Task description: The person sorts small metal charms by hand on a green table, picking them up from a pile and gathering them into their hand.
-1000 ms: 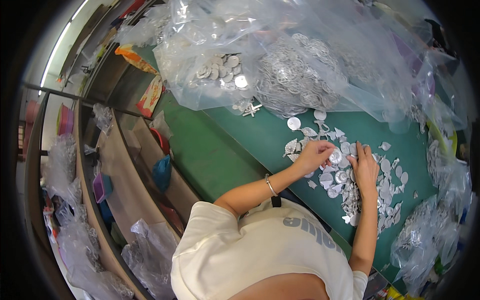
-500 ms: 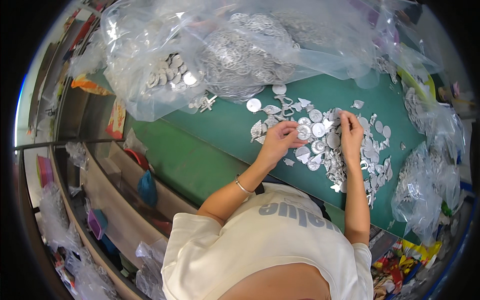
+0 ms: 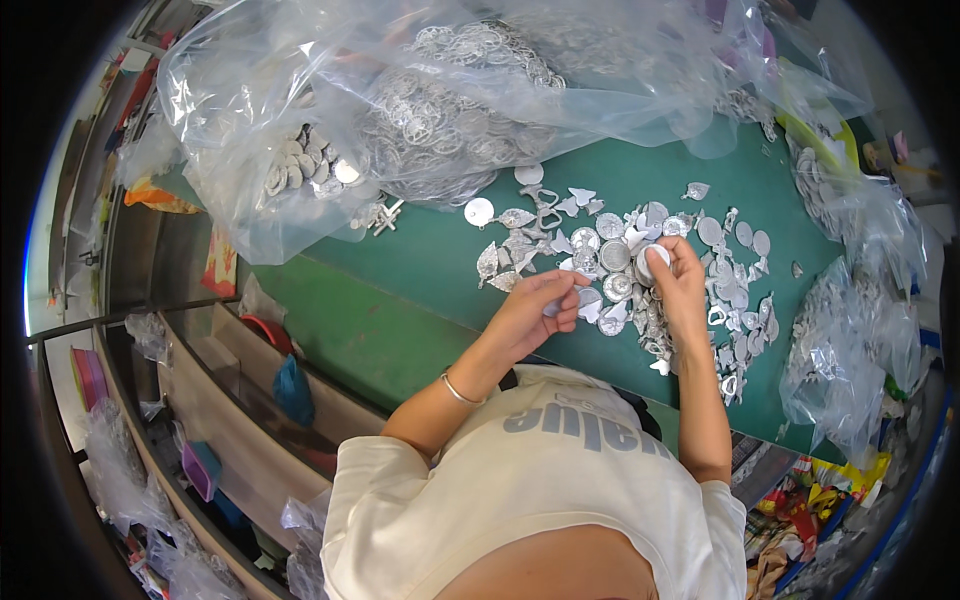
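In my right hand (image 3: pixel 681 290) a round silver disc (image 3: pixel 652 263) is pinched between thumb and fingers, just over the pile. My left hand (image 3: pixel 532 313) hovers at the pile's near left edge with its fingers curled; a bit of grey shows by the fingers, too small to name. Spread over the green table (image 3: pixel 420 255) lie loose silver metal pieces: round medallions (image 3: pixel 614 256), leaf-shaped pendants (image 3: pixel 515 217) on the left and heart-like pieces (image 3: pixel 580 198) farther back. Small oval pieces (image 3: pixel 740 345) lie to the right of my right hand.
Clear plastic bags of metal rings (image 3: pixel 450 100) and discs (image 3: pixel 305 165) cover the table's far side. More filled bags (image 3: pixel 850 350) stand at the right. Wooden-edged shelving (image 3: pixel 250 400) with a blue bag (image 3: pixel 293 388) is on the left.
My right hand has moved left and toward me and now holds a round disc. My left hand has drawn back from the medallions toward me, its fingers curling in.
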Demonstrator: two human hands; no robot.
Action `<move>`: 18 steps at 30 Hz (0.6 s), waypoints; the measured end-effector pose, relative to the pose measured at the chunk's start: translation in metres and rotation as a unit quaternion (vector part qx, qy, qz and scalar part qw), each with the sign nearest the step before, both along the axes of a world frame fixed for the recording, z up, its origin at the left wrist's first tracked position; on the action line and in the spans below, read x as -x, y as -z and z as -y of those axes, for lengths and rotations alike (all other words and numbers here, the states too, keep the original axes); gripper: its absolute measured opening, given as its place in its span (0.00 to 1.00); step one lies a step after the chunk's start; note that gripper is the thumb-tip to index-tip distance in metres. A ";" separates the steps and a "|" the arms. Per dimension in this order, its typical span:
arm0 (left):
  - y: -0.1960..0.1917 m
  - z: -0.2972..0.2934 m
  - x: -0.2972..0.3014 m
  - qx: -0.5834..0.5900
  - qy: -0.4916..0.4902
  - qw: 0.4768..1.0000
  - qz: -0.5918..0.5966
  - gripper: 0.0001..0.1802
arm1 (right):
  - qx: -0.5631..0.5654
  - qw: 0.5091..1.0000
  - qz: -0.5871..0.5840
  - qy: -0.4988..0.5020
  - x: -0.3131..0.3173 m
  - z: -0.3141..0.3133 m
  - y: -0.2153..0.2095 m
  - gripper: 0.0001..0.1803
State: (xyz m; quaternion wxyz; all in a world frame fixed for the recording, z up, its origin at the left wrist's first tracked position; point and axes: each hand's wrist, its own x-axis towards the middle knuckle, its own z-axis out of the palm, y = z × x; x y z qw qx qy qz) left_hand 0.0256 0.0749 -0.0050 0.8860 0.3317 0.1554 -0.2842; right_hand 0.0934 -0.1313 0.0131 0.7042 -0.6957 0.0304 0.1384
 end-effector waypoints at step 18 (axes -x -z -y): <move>-0.005 0.016 -0.032 -0.673 -0.082 0.634 0.372 0.07 | 0.464 0.806 0.360 -0.073 -0.030 -0.041 0.009 0.14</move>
